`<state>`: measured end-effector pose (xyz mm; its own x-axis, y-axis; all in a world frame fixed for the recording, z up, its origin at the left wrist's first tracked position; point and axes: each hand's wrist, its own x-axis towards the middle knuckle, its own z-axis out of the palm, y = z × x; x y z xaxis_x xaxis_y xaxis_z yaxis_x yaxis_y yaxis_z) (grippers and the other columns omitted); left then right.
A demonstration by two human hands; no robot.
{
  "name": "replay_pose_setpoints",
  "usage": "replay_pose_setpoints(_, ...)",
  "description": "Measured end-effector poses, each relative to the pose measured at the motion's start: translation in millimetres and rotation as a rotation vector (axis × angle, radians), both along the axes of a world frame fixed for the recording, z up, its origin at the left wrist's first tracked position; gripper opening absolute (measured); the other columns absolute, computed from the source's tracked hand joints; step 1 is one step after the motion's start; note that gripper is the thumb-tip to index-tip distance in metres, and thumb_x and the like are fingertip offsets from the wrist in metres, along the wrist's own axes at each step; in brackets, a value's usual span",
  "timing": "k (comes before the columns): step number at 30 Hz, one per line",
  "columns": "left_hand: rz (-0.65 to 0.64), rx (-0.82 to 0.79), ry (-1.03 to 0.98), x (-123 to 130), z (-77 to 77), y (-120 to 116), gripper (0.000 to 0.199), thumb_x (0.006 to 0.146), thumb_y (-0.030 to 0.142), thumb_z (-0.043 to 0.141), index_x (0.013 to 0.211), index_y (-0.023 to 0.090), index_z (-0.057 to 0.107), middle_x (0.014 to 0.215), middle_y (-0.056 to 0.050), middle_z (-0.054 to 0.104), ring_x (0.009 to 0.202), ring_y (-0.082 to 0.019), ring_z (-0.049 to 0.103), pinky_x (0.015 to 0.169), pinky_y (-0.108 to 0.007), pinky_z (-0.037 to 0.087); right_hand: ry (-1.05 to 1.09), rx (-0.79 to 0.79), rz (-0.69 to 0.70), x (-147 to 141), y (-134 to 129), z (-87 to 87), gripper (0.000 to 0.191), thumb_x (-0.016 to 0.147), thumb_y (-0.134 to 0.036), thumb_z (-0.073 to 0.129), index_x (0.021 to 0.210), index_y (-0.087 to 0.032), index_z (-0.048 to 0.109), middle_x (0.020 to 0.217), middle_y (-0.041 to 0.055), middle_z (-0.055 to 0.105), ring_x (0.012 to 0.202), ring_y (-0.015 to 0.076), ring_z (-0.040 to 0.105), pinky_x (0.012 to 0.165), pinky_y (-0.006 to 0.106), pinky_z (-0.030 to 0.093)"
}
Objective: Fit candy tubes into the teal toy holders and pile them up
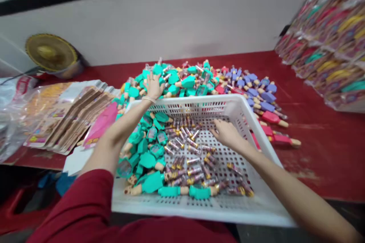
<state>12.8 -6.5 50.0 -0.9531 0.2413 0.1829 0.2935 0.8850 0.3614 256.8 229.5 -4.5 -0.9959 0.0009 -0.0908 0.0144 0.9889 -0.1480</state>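
On my feed the printed packets [330,41] run off the right edge, their lettering too blurred to read, while the left hand [153,86] hides some teal-topped pieces [173,79].

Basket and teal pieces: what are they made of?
The basket looks like molded white plastic, with a satin finish and evenly punched slots. The teal pieces also look like molded plastic, with smooth, opaque, low-sheen faces and crisp edges, though a soft rubbery material can't be ruled out from the look alone.

Dark red long-sleeved top [85,209], thin pale wristband [149,99] on the left wrist [145,105], bare forearms [296,190]
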Motion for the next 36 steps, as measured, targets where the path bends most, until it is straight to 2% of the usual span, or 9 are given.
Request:
replay_pose_setpoints(5, -0.713, -0.079, -0.116, 135.2, -40.0, 2.3, 0.028, 0.087, 0.032, 0.051, 0.110, 0.020, 0.062, 0.110, -0.007, 0.065, 0.105, -0.022, 0.058, 0.093, -0.032, 0.043, -0.222, 0.020, 0.095, -1.7, -4.1, -3.4, 0.031, 0.089, -0.033, 0.047, 0.109, -0.014, 0.061, 0.107, 0.0152, 0.068, 0.096, 0.0276, 0.064, 0.073, 0.033, 0.046)
replay_pose_setpoints(10, -1.114, -0.260, -0.539, 250.7, -82.8, 16.9, 0.031, 0.084, 0.045, 0.054, 0.098, 0.019, 0.066, 0.087, -0.010, 0.069, 0.077, -0.023, 0.064, 0.067, -0.030, 0.046, -0.340, 0.051, 0.120, 2.3, -9.3, -16.9, 0.024, 0.083, -0.030, 0.055, 0.096, -0.015, 0.068, 0.093, 0.0146, 0.071, 0.088, 0.0284, 0.066, 0.068, 0.032, 0.047)
replay_pose_setpoints(15, -1.044, -0.290, -0.940, 275.3, -107.0, 32.3, 0.038, 0.073, 0.053, 0.064, 0.074, 0.016, 0.068, 0.064, -0.007, 0.065, 0.059, -0.020, 0.058, 0.054, -0.027, 0.041, -0.328, 0.051, 0.126, 12.8, -25.8, -45.9, 0.025, 0.085, -0.024, 0.052, 0.102, -0.012, 0.067, 0.103, 0.0189, 0.068, 0.096, 0.0291, 0.064, 0.077, 0.035, 0.048)
replay_pose_setpoints(19, -0.965, -0.175, -1.030, 257.2, -90.1, 12.6, 0.040, 0.078, 0.054, 0.057, 0.090, 0.018, 0.070, 0.082, -0.005, 0.070, 0.067, -0.018, 0.061, 0.056, -0.024, 0.042, -0.299, -0.002, 0.108, 17.7, -36.8, -66.3, 0.020, 0.081, -0.012, 0.054, 0.093, -0.009, 0.069, 0.108, 0.0232, 0.065, 0.104, 0.0306, 0.061, 0.087, 0.038, 0.045)
replay_pose_setpoints(22, -0.704, 0.249, -1.158, 234.2, -60.6, -18.2, 0.048, 0.086, 0.057, 0.045, 0.111, 0.021, 0.064, 0.105, -0.007, 0.068, 0.080, -0.018, 0.062, 0.063, -0.025, 0.046, -0.267, -0.096, 0.054, 12.6, -33.2, -62.0, 0.015, 0.075, -0.012, 0.059, 0.086, -0.007, 0.068, 0.108, 0.0253, 0.064, 0.105, 0.0331, 0.060, 0.085, 0.038, 0.046)
replay_pose_setpoints(25, -0.412, 0.875, -1.383, 212.7, -35.0, -48.9, 0.040, 0.088, 0.050, 0.045, 0.101, 0.020, 0.066, 0.100, -0.009, 0.068, 0.078, -0.019, 0.062, 0.071, -0.032, 0.050, -0.245, -0.241, 0.033, 3.8, -28.6, -38.7, 0.019, 0.082, -0.025, 0.056, 0.090, -0.010, 0.064, 0.095, 0.0167, 0.069, 0.089, 0.0268, 0.066, 0.074, 0.033, 0.051)
replay_pose_setpoints(28, -0.317, 1.195, -1.420, 201.4, -23.6, -67.5, 0.033, 0.087, 0.043, 0.044, 0.091, 0.019, 0.066, 0.090, -0.008, 0.069, 0.079, -0.020, 0.063, 0.075, -0.037, 0.051, -0.224, -0.622, 0.024, 1.5, -33.8, -8.4, 0.018, 0.087, -0.029, 0.049, 0.096, -0.015, 0.056, 0.089, 0.0079, 0.070, 0.078, 0.0184, 0.068, 0.067, 0.028, 0.054)
replay_pose_setpoints(32, -0.168, 1.273, -1.216, 201.1, -24.5, -68.2, 0.021, 0.081, 0.038, 0.060, 0.090, 0.019, 0.064, 0.083, -0.007, 0.069, 0.077, -0.020, 0.064, 0.064, -0.029, 0.051, -0.278, -1.542, -0.130, 15.0, -49.7, 16.8, 0.033, 0.068, -0.027, 0.075, 0.084, -0.020, 0.048, 0.087, 0.0031, 0.069, 0.087, 0.0243, 0.069, 0.080, 0.042, 0.055)
replay_pose_setpoints(36, -0.013, 1.477, -1.091, 206.8, -29.2, -56.8, 0.015, 0.084, 0.033, 0.061, 0.083, 0.018, 0.062, 0.078, -0.004, 0.067, 0.067, -0.014, 0.060, 0.059, -0.025, 0.049, -0.455, -1.747, -0.181, 31.8, -62.8, 16.8, 0.036, 0.070, -0.034, 0.077, 0.083, -0.020, 0.047, 0.081, 0.0045, 0.071, 0.089, 0.0270, 0.069, 0.084, 0.048, 0.053)
